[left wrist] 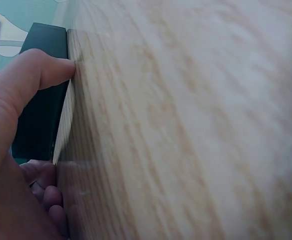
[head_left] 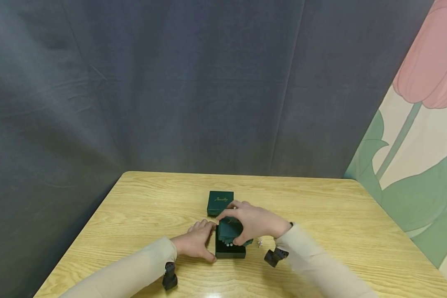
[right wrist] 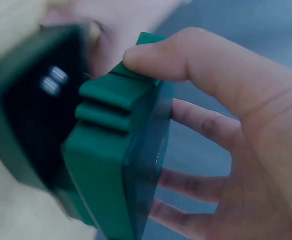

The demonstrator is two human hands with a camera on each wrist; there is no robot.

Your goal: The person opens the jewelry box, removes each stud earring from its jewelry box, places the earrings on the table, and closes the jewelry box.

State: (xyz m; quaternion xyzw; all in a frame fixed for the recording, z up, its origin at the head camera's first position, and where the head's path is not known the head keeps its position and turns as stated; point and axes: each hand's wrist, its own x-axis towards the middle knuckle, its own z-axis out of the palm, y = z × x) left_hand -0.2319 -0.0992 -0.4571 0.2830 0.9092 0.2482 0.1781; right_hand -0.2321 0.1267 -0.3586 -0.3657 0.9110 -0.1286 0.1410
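Observation:
A dark green jewelry box base point(head_left: 230, 253) sits on the table, its inside black, with two small shiny earrings point(right wrist: 54, 81) on it. My left hand point(head_left: 196, 241) holds the base from its left side, the thumb point(left wrist: 55, 72) near the front corner and the fingers toward the back. My right hand point(head_left: 260, 221) grips the green box lid point(head_left: 229, 228), which has a ribbon bow point(right wrist: 105, 105) along one side. The lid is tilted over the base and apart from part of it; contact at the far edge cannot be told.
Behind the hands stands a second green box point(head_left: 219, 200) with gold lettering. A small silvery piece point(head_left: 260, 243) lies on the wooden table point(head_left: 164, 194) right of the base. A dark curtain point(head_left: 208, 91) hangs behind the table.

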